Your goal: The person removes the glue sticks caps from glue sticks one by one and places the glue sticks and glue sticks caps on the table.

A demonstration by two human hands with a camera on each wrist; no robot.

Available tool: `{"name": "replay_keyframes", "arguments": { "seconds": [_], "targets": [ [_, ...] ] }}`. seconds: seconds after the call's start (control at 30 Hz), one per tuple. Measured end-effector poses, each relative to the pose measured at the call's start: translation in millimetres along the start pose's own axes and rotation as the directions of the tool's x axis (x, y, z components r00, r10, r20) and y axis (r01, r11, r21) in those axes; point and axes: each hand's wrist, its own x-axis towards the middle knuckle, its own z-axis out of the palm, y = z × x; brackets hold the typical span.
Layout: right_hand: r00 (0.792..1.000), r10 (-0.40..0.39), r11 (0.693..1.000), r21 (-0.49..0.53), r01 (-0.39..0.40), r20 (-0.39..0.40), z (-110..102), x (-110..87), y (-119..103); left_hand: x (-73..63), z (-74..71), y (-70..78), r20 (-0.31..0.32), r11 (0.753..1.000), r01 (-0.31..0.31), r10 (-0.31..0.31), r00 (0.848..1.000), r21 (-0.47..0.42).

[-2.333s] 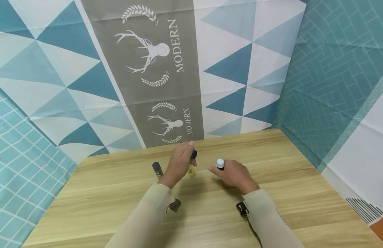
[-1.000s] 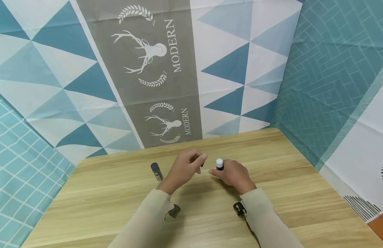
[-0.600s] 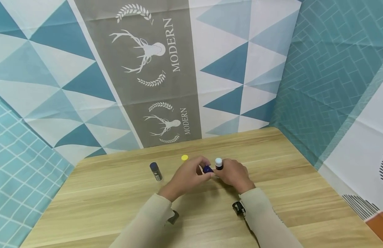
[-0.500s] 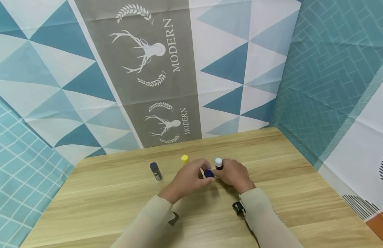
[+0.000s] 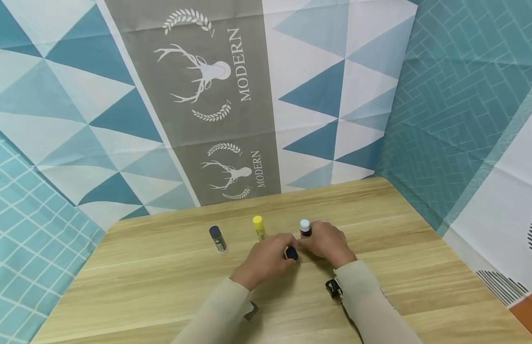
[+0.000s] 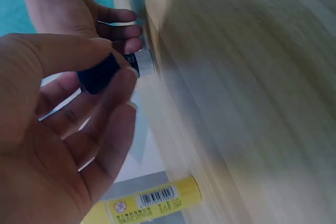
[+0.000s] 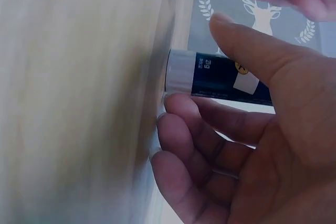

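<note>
My right hand (image 5: pixel 326 242) holds a dark glue stick (image 7: pixel 215 72) upright, fingers curled round its body. Its white base stands at the tabletop, and a white top (image 5: pixel 305 224) shows above the hand in the head view. Between thumb and fingertips, my left hand (image 5: pixel 267 258) pinches a dark blue cap (image 6: pixel 100 73), low over the table and just in front of the right hand. Behind the left hand stands a yellow glue stick (image 5: pixel 259 225), its lower end partly hidden. Further left is a glue stick with a navy cap (image 5: pixel 217 239), apart from both hands.
The wood-grain table (image 5: pixel 154 286) ends at a patterned backdrop (image 5: pixel 266 119) close behind the glue sticks. A teal brick-pattern sheet (image 5: pixel 459 105) hangs along the right side, and a light blue tiled one (image 5: pixel 29 239) along the left.
My left hand has moved with the blue cap from beside the yellow glue stick to the right and nearer me. The yellow stick now shows. My right hand stays in place.
</note>
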Motion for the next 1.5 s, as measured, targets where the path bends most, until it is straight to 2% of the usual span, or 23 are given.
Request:
{"name": "replay_keyframes", "arguments": {
  "seconds": [0.13, 0.27, 0.43, 0.67, 0.9, 1.0, 1.1, 1.27, 1.37, 1.5],
  "targets": [
    [1.000, -0.006, 1.000, -0.009, 0.006, 0.021, 0, 0.3, 2, 2.0, 6.8, 3.1, -0.013, 0.992, -0.054, 0.056, 0.998, 0.114],
    [0.999, -0.024, 1.000, -0.020, 0.025, 0.044, 0, 1.0, 2, 1.0, 10.9, 6.8, -0.014, 0.985, -0.070, 0.073, 0.997, 0.160],
    [0.998, -0.016, 1.000, -0.021, 0.018, 0.057, -2, 1.7, 3, 0.1, 13.5, 8.6, 0.002, 0.986, -0.066, 0.066, 0.998, 0.153],
    [0.998, -0.009, 1.000, -0.016, 0.009, 0.059, 0, 2.2, 3, -1.3, 16.4, 6.8, 0.081, 0.983, -0.050, 0.036, 0.996, 0.177],
    [0.998, -0.008, 1.000, -0.015, 0.009, 0.069, -1, -0.3, 2, -6.4, 15.5, 6.5, 0.064, 0.994, -0.027, 0.020, 0.998, 0.104],
    [0.997, -0.007, 1.000, -0.005, 0.007, 0.076, -3, -1.1, 1, -12.8, 10.9, 7.0, 0.035, 0.997, 0.006, -0.009, 0.999, 0.081],
    [0.996, -0.003, 1.000, 0.007, 0.002, 0.091, -3, -1.5, -3, -25.2, 3.3, 4.4, -0.003, 0.997, 0.058, -0.058, 0.998, 0.059],
    [0.993, 0.030, 0.999, 0.005, -0.031, 0.117, -11, -4.6, -6, -46.4, -10.7, -3.9, -0.023, 0.989, 0.136, -0.137, 0.990, -0.056],
    [0.992, 0.037, 0.999, -0.017, -0.035, 0.122, -20, -9.7, -6, -60.2, -16.8, -10.3, -0.023, 0.981, 0.166, -0.169, 0.985, -0.103],
    [0.990, 0.038, 0.998, -0.058, -0.030, 0.137, -39, -22.2, -8, -77.5, -21.5, -17.7, -0.036, 0.977, 0.178, -0.183, 0.982, -0.114]
  ]
}}
